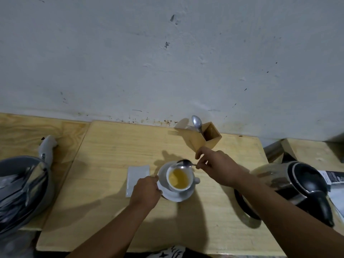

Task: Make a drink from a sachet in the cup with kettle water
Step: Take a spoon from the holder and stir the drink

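A white cup (pixel 188 187) holding yellow-brown liquid stands on a white saucer (pixel 176 197) in the middle of the wooden table. My left hand (pixel 146 190) grips the saucer's left rim. My right hand (pixel 216 167) pinches the handle of a metal spoon (pixel 184 163), whose bowl hovers just over the cup's far rim. The steel kettle (pixel 296 181) with a black lid and handle sits on its base at the right, partly behind my right forearm. No sachet can be told apart.
A small white rectangular dish (pixel 136 178) lies left of the saucer. A wooden holder (pixel 206 139) with a spoon stands at the back by the wall. A grey bowl of shiny packets (pixel 22 189) sits at the left edge. Papers lie at far right.
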